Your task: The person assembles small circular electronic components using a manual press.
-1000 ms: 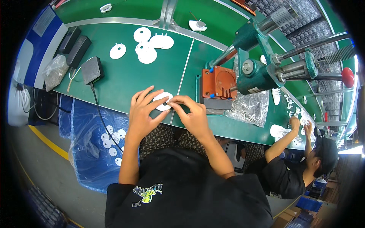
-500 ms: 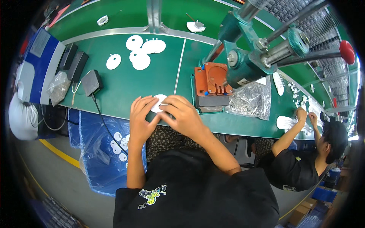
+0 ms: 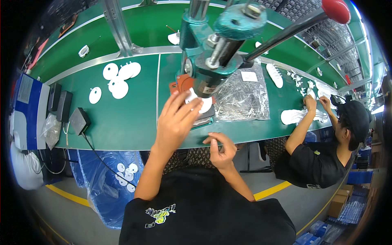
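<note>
My left hand (image 3: 176, 118) holds a flat white disc (image 3: 204, 105) at the orange fixture (image 3: 184, 83) of a green hand press (image 3: 218, 61). Its fingers lie over the disc's near side, and the thumb is hidden. The press head hangs just above and covers part of the disc, so I cannot tell whether it sits fully in the fixture. Close to the table's front edge, my right hand (image 3: 223, 152) is raised with nothing in it, its index finger reaching left and the thumb apart.
Several white discs (image 3: 119, 89) lie at the left of the green table (image 3: 134, 122). A black box (image 3: 79, 121) trails a cable. Right of the press is a clear bag (image 3: 243, 98) of small parts. The red-knobbed lever (image 3: 335, 10) juts right. A co-worker (image 3: 326, 151) handles white pieces. Below hangs a blue bag (image 3: 102, 183) with discs.
The disc, earlier between both my hands at the table edge, has moved right to the press fixture in my left hand. My right hand has let go and drawn back. The view has shifted right.
</note>
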`<state>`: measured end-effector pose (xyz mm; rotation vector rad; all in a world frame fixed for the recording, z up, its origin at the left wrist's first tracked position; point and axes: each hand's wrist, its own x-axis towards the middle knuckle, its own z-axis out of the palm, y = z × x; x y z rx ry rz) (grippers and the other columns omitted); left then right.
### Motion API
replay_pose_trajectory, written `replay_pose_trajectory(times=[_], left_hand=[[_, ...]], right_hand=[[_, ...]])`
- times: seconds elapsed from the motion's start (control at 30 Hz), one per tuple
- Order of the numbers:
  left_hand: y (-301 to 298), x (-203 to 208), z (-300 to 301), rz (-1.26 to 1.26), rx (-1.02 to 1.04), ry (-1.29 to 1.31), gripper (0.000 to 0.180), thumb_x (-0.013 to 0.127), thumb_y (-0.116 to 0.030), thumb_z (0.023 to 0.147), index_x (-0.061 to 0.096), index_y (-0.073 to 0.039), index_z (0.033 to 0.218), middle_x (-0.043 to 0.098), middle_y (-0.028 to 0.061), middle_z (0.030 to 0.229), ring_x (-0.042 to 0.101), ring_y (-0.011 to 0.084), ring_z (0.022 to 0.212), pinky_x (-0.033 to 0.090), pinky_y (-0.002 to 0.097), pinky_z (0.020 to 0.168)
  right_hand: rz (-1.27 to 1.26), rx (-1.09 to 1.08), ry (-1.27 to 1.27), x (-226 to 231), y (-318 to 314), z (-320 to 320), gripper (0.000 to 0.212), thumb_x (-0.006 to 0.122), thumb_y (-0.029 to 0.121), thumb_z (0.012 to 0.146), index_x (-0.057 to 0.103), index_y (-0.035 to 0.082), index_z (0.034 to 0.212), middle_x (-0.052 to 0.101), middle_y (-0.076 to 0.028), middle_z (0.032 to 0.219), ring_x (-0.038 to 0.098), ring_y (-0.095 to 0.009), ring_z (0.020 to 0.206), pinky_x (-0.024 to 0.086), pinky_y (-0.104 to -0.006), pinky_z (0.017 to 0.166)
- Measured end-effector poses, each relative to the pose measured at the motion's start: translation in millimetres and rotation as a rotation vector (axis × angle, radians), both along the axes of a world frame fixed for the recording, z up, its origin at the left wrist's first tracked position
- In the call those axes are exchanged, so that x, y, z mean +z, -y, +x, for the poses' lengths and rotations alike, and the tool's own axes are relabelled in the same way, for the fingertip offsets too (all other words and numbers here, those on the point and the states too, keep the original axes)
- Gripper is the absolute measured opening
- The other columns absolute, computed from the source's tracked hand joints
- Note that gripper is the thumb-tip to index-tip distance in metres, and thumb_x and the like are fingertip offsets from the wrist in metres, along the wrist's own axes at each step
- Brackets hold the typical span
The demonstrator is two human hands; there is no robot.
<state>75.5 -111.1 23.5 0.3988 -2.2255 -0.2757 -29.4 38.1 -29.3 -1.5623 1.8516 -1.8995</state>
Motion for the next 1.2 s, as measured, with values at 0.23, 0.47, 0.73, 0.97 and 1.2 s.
replay_pose_trajectory(times=[0.23, 0.47, 0.73, 0.97, 1.2], left_hand=[[0.9, 0.3, -3.2, 0.114, 0.110, 0.114, 0.051, 0.076, -0.032, 0.082, 0.064, -0.003, 0.122, 0.061, 0.0117, 0.131, 0.044, 0.0350, 0.137, 0.027, 0.0551, 0.116], [14.6, 1.7, -17.9, 0.066, 0.173, 0.115, 0.050, 0.077, -0.033, 0.082, 0.063, -0.002, 0.119, 0.059, 0.0110, 0.133, 0.042, 0.0357, 0.138, 0.028, 0.0530, 0.116], [15.2, 1.8, -16.4, 0.120, 0.147, 0.057, 0.052, 0.077, -0.024, 0.079, 0.059, -0.002, 0.123, 0.058, 0.0127, 0.131, 0.041, 0.0356, 0.138, 0.027, 0.0526, 0.117], [17.1, -10.0, -28.5, 0.135, 0.105, -0.033, 0.052, 0.078, -0.010, 0.070, 0.059, 0.000, 0.117, 0.055, 0.0159, 0.135, 0.042, 0.0369, 0.137, 0.029, 0.0529, 0.117], [9.5, -12.8, -11.2, -0.035, 0.089, -0.161, 0.039, 0.077, -0.007, 0.072, 0.065, -0.001, 0.108, 0.067, 0.0141, 0.116, 0.062, 0.0315, 0.117, 0.038, 0.0554, 0.111]], right_hand=[[-0.505, -0.217, -0.340, 116.3, 54.5, -84.3, 0.062, 0.065, 0.002, 0.078, 0.040, -0.006, 0.135, 0.042, -0.024, 0.138, 0.051, -0.031, 0.117, 0.046, -0.0432, 0.095], [-0.595, -0.376, -0.380, 298.2, 130.8, -61.8, 0.034, 0.048, 0.022, 0.103, 0.066, -0.001, 0.087, 0.061, -0.006, 0.070, 0.060, -0.014, 0.063, 0.049, -0.0253, 0.063], [-0.794, 0.212, -0.176, 215.4, 12.5, -83.4, 0.058, 0.024, 0.043, 0.104, 0.062, 0.004, 0.083, 0.058, -0.013, 0.079, 0.057, -0.035, 0.069, 0.047, -0.0549, 0.088], [-0.847, 0.263, 0.285, 125.1, -14.4, -40.0, 0.058, 0.022, 0.035, 0.104, 0.037, 0.019, 0.050, 0.035, 0.002, 0.043, 0.036, -0.014, 0.042, 0.036, -0.0358, 0.068], [-0.848, 0.310, 0.339, 219.2, 39.0, -54.8, 0.024, 0.056, 0.022, 0.089, 0.047, 0.005, 0.104, 0.017, -0.035, 0.157, 0.018, -0.052, 0.146, 0.005, -0.0626, 0.121]])
